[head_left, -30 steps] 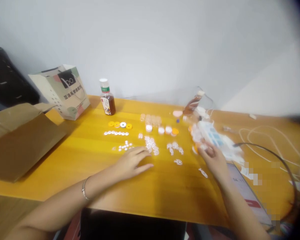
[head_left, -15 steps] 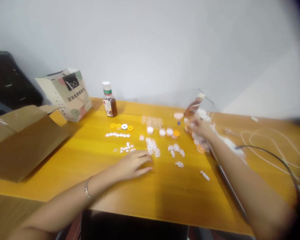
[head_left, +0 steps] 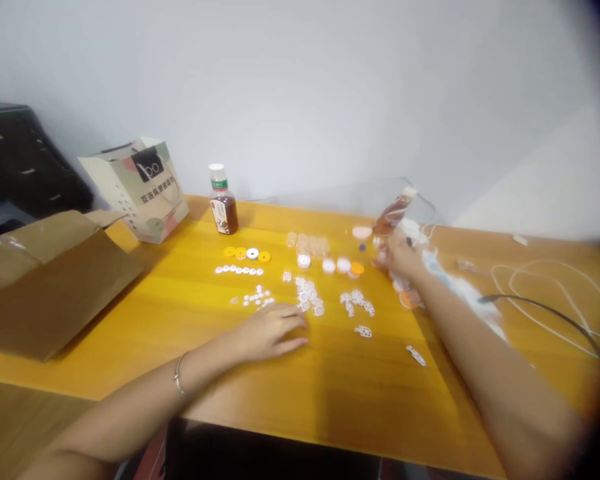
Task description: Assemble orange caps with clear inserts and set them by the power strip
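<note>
My left hand rests on the table with its fingers apart, holding nothing. Just beyond its fingertips lie white gear-like pieces and a group of small white round pieces. At the right, my right hand has its fingers drawn together over a heap of orange and pale pieces. Blur hides what is between those fingertips. Behind this hand a brown bottle with a pale cap appears tilted. To its left are a pink piece and a dark blue piece.
A dark bottle with a white cap stands near a paper bag. An open cardboard box is at the left edge. Yellow and white discs form a row. Cables run across the right side of the table.
The view has shifted slightly, so everything sits a little farther right. My right hand remains over the heap, and my left hand keeps its place on the table.
</note>
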Motion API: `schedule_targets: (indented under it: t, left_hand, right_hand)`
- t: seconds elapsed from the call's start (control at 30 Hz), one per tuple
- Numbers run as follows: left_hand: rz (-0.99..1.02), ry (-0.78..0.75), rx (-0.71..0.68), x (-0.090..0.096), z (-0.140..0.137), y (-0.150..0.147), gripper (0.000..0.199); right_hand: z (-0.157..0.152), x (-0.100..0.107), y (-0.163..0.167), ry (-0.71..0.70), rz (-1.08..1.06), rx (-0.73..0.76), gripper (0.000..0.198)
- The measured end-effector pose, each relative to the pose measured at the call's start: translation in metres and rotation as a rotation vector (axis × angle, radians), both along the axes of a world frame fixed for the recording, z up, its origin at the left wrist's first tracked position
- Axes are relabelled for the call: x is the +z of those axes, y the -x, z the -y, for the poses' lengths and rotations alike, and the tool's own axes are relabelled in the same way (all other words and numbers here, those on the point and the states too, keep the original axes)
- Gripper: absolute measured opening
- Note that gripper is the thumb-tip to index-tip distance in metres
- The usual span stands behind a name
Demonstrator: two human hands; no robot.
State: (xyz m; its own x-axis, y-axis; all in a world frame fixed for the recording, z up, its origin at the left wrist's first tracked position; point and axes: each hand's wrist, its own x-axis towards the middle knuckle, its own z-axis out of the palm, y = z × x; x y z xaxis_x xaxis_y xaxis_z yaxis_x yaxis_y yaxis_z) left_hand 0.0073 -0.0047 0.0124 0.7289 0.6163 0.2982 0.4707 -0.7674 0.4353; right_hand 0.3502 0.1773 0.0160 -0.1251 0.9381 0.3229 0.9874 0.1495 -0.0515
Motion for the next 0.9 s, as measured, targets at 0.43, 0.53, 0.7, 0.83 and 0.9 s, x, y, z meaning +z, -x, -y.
schedule_targets:
  t: [0.43, 0.53, 0.7, 0.83, 0.9]
  left_hand:
    - [0.027, 0.106, -0.103, -0.023, 0.023, 0.029, 0.014]
    - [0.07, 0.128, -0.089, -0.025, 0.024, 0.03, 0.011]
    - [0.263, 0.043, 0.271, -0.023, 0.001, 0.045, 0.013]
    - [0.325, -0.103, 0.819, -0.03, -0.034, 0.086, 0.017]
    - [0.224, -0.124, 0.987, -0.036, -0.049, 0.106, 0.024]
  right_hand:
    - [0.183, -0.038, 0.125, -0.088, -0.173, 0.749, 0.022]
    - [0.196, -0.053, 0.135, -0.031, -0.181, 0.782, 0.022]
    - [0.19, -0.053, 0.134, 0.066, -0.207, 0.767, 0.021]
    - [0.189, -0.05, 0.134, 0.143, -0.201, 0.751, 0.022]
    - [0.19, -0.049, 0.134, 0.162, -0.213, 0.748, 0.022]
